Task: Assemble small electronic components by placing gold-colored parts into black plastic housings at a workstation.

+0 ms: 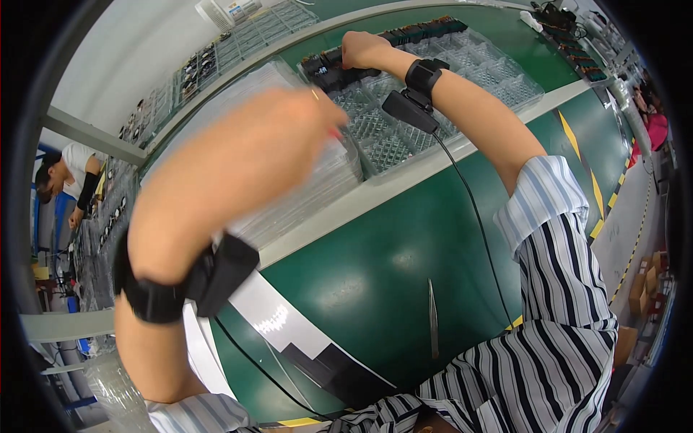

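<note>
My right hand (363,52) reaches to the far row of a clear compartment tray (462,86). Its fingers are curled closed among small black parts (332,72); whatever they hold is hidden. Closer to me, my left hand (296,119) hangs over a stack of clear plastic trays (267,195), left of the compartment tray. Motion smears its fingers, so I cannot tell whether they hold anything. More black parts (426,30) line the tray's back edge, while its nearer compartments show bare patterned plastic. Both wrists carry black strapped devices with cables.
Metal tweezers (433,317) lie on the green bench top (375,267). White and black sheets (289,332) rest at front left. A pale rail (325,227) runs before the trays. More parts (577,50) sit at far right. A co-worker (68,177) bends over trays at left.
</note>
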A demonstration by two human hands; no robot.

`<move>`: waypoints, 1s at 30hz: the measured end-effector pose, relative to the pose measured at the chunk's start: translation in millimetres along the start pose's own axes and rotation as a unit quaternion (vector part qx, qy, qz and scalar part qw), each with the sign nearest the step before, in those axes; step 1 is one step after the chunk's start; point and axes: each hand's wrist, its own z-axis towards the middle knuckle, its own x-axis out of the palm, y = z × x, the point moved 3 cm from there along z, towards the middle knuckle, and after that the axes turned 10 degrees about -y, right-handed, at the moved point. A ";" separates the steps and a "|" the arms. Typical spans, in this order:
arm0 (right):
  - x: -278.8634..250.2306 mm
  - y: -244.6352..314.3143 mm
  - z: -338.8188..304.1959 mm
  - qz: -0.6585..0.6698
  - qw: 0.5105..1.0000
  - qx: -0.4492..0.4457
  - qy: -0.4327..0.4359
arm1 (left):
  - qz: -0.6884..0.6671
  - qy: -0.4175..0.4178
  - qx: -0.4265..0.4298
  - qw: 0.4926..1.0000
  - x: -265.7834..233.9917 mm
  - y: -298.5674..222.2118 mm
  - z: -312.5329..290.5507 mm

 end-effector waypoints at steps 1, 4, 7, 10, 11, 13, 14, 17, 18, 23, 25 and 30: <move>0.4 3.6 2.0 0.004 1.000 -0.001 -0.003 | 0.072 -0.012 0.004 0.997 -3.4 15.2 10.6; 4.7 -8.1 5.9 -0.027 1.000 0.010 -0.004 | 0.159 0.105 -0.071 0.979 19.1 56.1 59.1; 2.0 7.7 5.0 -0.011 1.000 0.016 0.016 | 0.181 0.171 -0.088 0.964 45.4 83.1 88.7; -0.6 9.0 6.3 0.007 0.999 0.009 0.039 | 0.177 0.116 0.012 0.977 77.6 105.9 112.4; 0.9 5.8 7.2 0.020 0.998 -0.003 0.056 | 0.193 0.167 -0.019 0.967 86.6 105.7 120.0; 5.3 3.2 10.5 0.032 0.997 -0.014 0.072 | 0.223 0.268 -0.083 0.934 101.2 109.0 127.7; 8.2 1.0 12.8 0.038 0.997 -0.012 0.061 | 0.221 0.267 -0.079 0.935 104.9 108.8 129.8; 16.7 -6.6 18.2 0.049 0.998 -0.007 0.041 | 0.184 0.231 -0.073 0.953 113.3 111.6 128.5; 18.4 -10.5 19.8 0.050 0.998 -0.006 0.039 | 0.182 0.231 -0.070 0.953 116.0 112.7 129.1; 20.6 -12.4 25.7 0.067 0.997 -0.003 0.033 | 0.180 0.210 -0.036 0.960 119.2 124.3 121.5; 19.6 -11.6 26.0 0.073 0.997 -0.001 0.033 | 0.192 0.162 0.029 0.968 117.1 123.5 118.2; 23.3 -8.4 23.3 0.081 0.993 0.016 0.088 | 0.179 0.222 -0.027 0.958 117.8 124.2 123.1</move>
